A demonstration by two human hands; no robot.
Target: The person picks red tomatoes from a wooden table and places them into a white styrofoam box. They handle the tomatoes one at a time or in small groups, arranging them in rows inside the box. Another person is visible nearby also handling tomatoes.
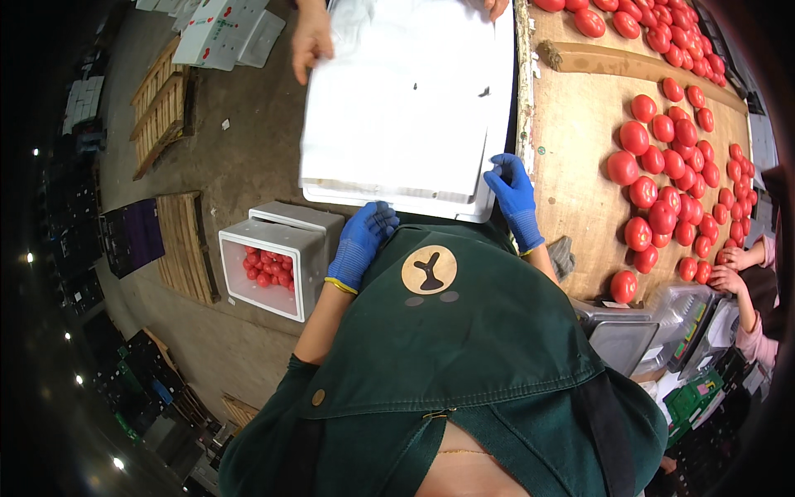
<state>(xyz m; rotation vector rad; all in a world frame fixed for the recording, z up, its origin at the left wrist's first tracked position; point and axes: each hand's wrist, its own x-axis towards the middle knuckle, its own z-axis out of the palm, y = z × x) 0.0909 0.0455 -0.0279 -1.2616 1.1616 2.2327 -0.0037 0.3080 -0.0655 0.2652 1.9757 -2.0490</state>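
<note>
Before me lies a white foam box (402,200) with a raised rim, and a white paper sheet (397,118) spreads over it, marked by a few dark specks. My left hand (367,233), in a blue knit glove, is at the near edge with nothing visible in it; whether the fingertips touch the rim is unclear. At the near right corner is my right hand (513,189), also gloved in blue, thumb and fingers apart beside the rim. Across the box, another person's bare hand (312,40) rests by the far left edge, and part of a second bare hand (495,7) shows at the top.
To the right, a wooden sorting table (574,161) carries loose tomatoes (661,217), a wooden divider (640,62) and a grey cloth (562,258). A co-worker's hands (730,273) touch tomatoes there. On the left stand a foam box of tomatoes (268,268) and wooden pallets (183,245).
</note>
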